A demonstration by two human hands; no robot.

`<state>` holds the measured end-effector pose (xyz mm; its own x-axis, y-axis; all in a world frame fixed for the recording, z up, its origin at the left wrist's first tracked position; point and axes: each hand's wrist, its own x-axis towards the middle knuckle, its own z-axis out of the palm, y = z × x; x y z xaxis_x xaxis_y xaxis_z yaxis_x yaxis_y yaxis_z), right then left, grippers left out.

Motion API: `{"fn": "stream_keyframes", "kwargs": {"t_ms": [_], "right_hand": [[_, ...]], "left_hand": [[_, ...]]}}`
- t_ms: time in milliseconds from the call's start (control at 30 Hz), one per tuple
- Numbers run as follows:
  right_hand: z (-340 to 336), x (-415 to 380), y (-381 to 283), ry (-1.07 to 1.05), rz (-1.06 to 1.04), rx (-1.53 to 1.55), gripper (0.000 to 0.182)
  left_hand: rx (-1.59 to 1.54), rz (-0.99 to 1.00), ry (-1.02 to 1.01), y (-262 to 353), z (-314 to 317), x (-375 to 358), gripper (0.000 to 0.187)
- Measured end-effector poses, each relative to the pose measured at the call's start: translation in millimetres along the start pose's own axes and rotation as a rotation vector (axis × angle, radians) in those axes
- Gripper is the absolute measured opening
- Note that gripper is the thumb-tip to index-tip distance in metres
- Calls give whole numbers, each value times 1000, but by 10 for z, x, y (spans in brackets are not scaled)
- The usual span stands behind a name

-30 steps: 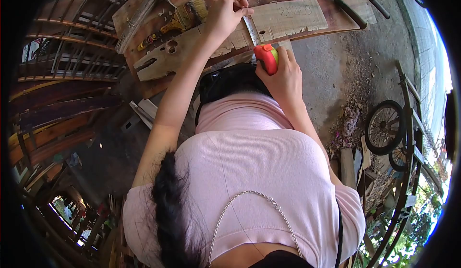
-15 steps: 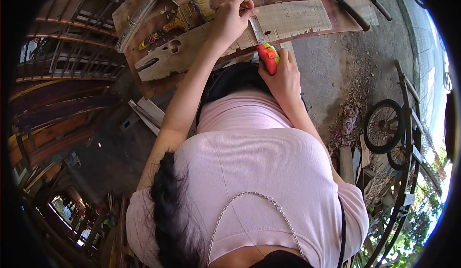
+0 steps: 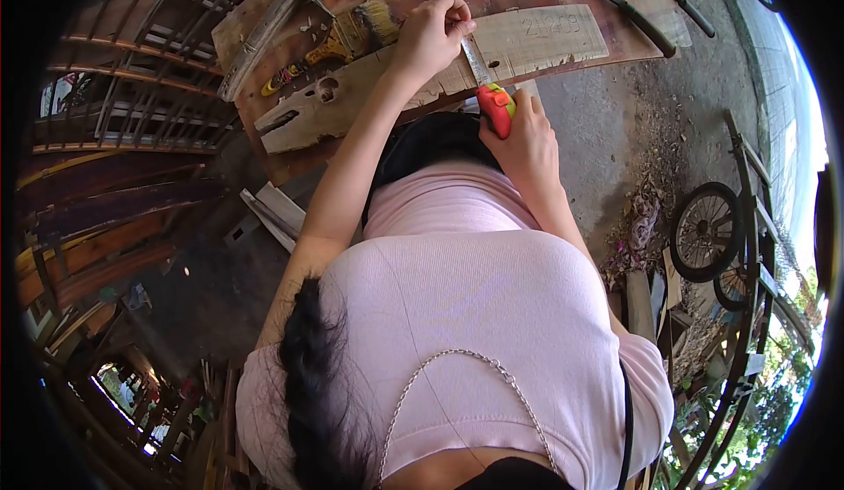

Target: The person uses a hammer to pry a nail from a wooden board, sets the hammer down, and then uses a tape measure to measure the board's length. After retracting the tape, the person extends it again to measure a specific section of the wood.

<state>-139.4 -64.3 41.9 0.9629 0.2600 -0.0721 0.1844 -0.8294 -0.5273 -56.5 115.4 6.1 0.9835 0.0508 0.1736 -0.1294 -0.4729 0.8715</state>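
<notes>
My right hand (image 3: 529, 137) grips the red and yellow-green case of a tape measure (image 3: 498, 110) at the near edge of a wooden board (image 3: 536, 37). A short length of its blade lies across the board. My left hand (image 3: 433, 37) pinches the blade's end by the board's far edge, with its fingers closed. Pencilled figures show on the board's right part. Toward its left end are a knot hole and a dark slot. A paintbrush (image 3: 376, 22) with pale bristles lies beyond my left wrist, near a yellow and black handled tool (image 3: 308, 66).
The board rests on a reddish-brown wooden table (image 3: 286, 166). A long curved blade with a dark handle (image 3: 646, 29) lies at the table's right. A weathered wood piece (image 3: 261, 40) sits at left. Beyond the table stands a wheel (image 3: 706, 232) at right.
The view has shifted slightly. Both hands still hold the tape measure across the board in nearly the same place.
</notes>
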Motion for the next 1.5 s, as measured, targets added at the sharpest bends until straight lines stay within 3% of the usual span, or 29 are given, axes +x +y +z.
{"fn": "stream_keyframes", "kwargs": {"t_ms": [833,1500], "right_hand": [[-241,107,-126,-195,-2,-42,44],[-261,115,-160,-196,1,-66,44]], "left_hand": [[62,2,-66,-4,-6,30,13],[50,15,-67,-29,-7,28,13]]}}
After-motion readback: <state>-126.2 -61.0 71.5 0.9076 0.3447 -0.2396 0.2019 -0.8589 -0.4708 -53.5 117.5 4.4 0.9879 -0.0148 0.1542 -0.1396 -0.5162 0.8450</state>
